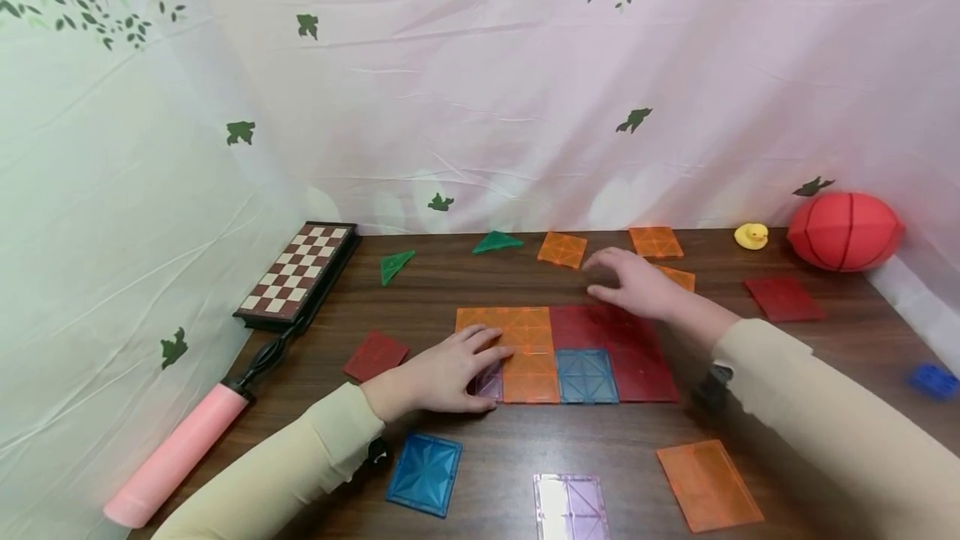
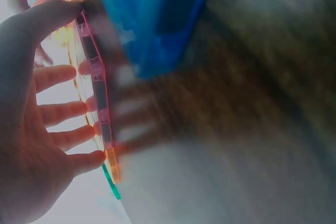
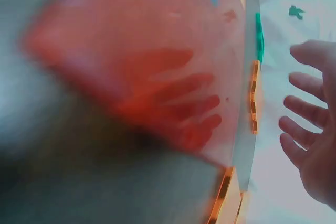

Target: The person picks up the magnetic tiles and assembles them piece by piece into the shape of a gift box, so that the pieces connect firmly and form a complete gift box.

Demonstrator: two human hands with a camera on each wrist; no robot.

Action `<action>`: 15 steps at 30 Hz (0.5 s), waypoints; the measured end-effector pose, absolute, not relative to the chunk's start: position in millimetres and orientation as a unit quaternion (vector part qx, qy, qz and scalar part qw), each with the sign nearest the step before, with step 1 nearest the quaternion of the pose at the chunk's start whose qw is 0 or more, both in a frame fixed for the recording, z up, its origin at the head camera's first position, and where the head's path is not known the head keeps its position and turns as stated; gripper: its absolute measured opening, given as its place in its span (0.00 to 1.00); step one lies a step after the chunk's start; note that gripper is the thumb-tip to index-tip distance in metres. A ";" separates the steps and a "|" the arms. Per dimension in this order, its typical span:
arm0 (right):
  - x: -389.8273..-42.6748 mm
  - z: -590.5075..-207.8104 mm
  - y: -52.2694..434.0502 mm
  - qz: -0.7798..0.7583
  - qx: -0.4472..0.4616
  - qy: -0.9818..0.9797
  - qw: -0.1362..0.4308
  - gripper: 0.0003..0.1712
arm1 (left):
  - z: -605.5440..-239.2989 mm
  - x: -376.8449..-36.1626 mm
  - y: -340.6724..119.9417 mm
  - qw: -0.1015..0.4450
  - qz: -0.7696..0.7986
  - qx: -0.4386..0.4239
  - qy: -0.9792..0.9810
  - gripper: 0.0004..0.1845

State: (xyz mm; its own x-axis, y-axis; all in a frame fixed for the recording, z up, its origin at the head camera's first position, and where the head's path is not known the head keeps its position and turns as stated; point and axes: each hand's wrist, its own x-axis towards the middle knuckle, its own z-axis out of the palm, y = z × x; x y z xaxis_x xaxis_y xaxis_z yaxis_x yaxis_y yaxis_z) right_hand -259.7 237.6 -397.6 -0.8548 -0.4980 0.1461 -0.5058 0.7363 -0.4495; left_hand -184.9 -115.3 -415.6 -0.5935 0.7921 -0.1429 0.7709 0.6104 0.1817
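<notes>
Translucent tiles (image 1: 587, 375) edge to edge, left hand (image 1: 453, 367) touching, right hand (image 1: 637, 283) raised, both hands uncurled

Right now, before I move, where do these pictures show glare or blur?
Head view: white glare across the near purple tile; left wrist view: blue tile blurred, background washed out around the left hand; right wrist view: big red tile blurred at its near corner.

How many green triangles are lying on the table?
2: the left triangle lies to the right of the chessboard; the right triangle lies farther back, left of an orange tile.
</notes>
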 end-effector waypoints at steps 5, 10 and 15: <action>-294.4 -400.6 223.5 0.252 0.229 -0.940 0.007 0.24 | -415.2 -185.4 -114.6 0.101 0.052 0.441 0.890 0.41; -322.2 -410.1 213.7 0.239 0.210 -0.948 -0.011 0.27 | -414.5 -185.5 -114.5 0.103 0.051 0.436 0.892 0.40; -333.3 -419.1 209.6 0.239 0.201 -0.950 -0.030 0.28 | -417.0 -185.4 -113.4 0.103 0.054 0.435 0.893 0.40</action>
State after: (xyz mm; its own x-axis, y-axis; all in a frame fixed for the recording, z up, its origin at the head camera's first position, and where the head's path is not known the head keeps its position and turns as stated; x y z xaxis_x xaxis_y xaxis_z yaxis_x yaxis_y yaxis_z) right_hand -333.3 209.6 -419.1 -0.9173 -0.3962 0.0393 -0.3676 0.8049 -0.4658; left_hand -185.4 -113.4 -417.0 -0.5996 0.7884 -0.1374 0.7660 0.6151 0.1868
